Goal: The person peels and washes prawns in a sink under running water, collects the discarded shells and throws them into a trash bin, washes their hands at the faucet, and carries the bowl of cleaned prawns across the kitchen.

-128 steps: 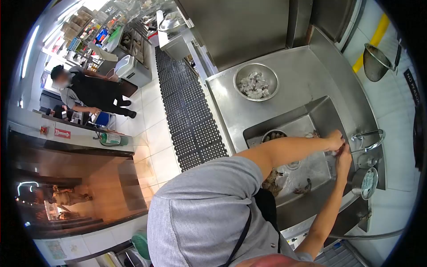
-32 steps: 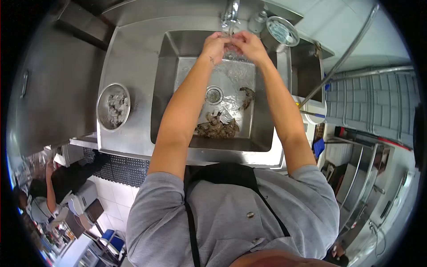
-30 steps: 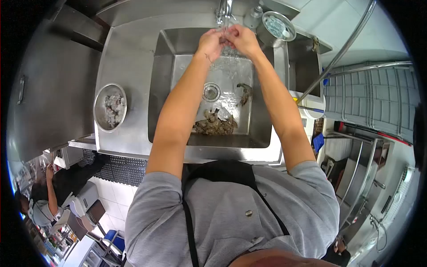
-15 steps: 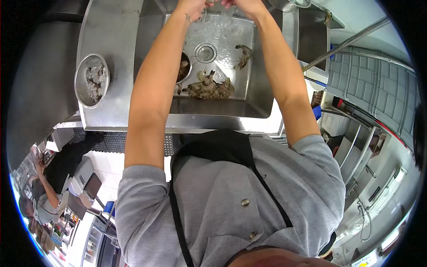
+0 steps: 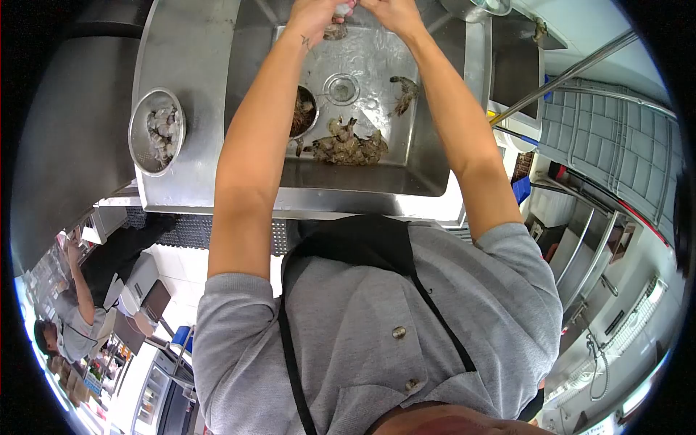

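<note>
At the top edge of the view, over the sink (image 5: pixel 377 109), my left hand (image 5: pixel 313 16) is closed on a pale shrimp (image 5: pixel 342 10). My right hand (image 5: pixel 394 14) is close beside it with fingers bent together; the fingertips are partly cut off, and what they pinch is hidden. A brownish piece (image 5: pixel 335 31), perhaps shell, shows just under my left hand. Below the drain (image 5: pixel 341 89) lies a pile of unpeeled shrimp (image 5: pixel 349 148), and a single shrimp (image 5: pixel 404 96) rests to the right. A round metal bowl (image 5: pixel 314 109) with brown bits is partly hidden behind my left forearm.
On the left counter (image 5: pixel 185 72) stands a perforated colander (image 5: pixel 136 134) holding peeled shrimp (image 5: pixel 162 133). Another metal bowl (image 5: pixel 475 9) sits at the sink's top right corner. A metal rail (image 5: pixel 565 72) crosses on the right. Far lower left, another person (image 5: pixel 80 312) is at work.
The running water seen between my hands no longer shows. My hands have come slightly lower into view, and the pale shrimp and brownish piece now show. The whole scene has shifted slightly.
</note>
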`<state>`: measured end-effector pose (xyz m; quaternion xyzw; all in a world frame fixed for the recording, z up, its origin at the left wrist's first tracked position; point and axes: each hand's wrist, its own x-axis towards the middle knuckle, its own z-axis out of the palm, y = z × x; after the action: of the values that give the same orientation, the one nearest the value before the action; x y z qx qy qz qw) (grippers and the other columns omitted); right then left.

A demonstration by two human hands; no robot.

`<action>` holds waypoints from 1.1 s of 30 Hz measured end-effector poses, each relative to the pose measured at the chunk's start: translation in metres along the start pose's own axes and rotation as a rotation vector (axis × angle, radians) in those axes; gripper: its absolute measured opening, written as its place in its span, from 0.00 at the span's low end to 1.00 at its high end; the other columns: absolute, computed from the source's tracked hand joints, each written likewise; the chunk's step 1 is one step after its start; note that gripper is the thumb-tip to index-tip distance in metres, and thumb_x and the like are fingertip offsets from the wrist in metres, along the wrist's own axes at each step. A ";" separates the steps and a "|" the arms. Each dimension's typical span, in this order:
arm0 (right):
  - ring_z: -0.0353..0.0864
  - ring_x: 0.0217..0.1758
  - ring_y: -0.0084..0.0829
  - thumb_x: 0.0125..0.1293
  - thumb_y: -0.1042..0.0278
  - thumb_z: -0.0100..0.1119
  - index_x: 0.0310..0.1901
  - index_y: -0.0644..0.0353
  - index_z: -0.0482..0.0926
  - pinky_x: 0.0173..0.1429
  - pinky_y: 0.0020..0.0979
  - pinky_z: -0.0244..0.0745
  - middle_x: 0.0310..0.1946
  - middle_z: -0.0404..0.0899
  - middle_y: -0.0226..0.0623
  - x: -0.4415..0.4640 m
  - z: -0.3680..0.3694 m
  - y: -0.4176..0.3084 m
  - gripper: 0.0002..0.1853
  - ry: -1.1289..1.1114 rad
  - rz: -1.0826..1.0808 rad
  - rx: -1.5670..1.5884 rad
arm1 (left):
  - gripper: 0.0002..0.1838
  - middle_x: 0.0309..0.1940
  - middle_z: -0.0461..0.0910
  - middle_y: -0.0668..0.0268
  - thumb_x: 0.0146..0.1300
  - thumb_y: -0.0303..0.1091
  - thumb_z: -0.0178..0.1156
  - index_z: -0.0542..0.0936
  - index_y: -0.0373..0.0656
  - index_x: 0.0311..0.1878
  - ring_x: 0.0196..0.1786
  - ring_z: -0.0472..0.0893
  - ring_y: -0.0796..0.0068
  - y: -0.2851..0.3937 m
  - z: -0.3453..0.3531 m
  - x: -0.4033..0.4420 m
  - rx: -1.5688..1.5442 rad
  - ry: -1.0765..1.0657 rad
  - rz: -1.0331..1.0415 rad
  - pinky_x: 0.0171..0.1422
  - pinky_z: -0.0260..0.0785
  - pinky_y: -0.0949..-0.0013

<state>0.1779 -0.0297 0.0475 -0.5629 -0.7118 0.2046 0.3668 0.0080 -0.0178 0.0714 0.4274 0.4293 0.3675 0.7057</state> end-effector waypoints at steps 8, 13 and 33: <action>0.79 0.28 0.26 0.60 0.71 0.58 0.40 0.60 0.83 0.32 0.28 0.75 0.30 0.84 0.34 -0.056 -0.004 -0.010 0.08 -0.651 0.391 0.172 | 0.06 0.25 0.76 0.67 0.62 0.30 0.60 0.78 0.40 0.40 0.24 0.75 0.78 0.029 0.018 -0.011 -0.061 0.060 -0.057 0.23 0.66 0.74; 0.79 0.23 0.30 0.58 0.69 0.56 0.39 0.56 0.84 0.34 0.29 0.77 0.25 0.81 0.34 -0.085 0.026 0.066 0.10 -0.712 0.059 -0.189 | 0.05 0.25 0.78 0.67 0.61 0.29 0.61 0.78 0.42 0.40 0.26 0.77 0.77 0.017 0.036 0.009 0.053 -0.044 0.093 0.23 0.67 0.73; 0.81 0.50 0.45 0.67 0.55 0.53 0.47 0.71 0.78 0.52 0.42 0.76 0.50 0.79 0.52 -0.223 0.156 0.243 0.22 -0.245 1.341 -0.348 | 0.18 0.43 0.83 0.58 0.65 0.38 0.61 0.79 0.32 0.51 0.46 0.81 0.69 0.069 -0.271 -0.248 0.866 1.051 0.185 0.54 0.70 0.70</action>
<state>0.2405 -0.1541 -0.2900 -0.9039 -0.2698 0.3315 -0.0168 -0.3419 -0.1345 0.1355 0.4710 0.7845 0.3802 0.1351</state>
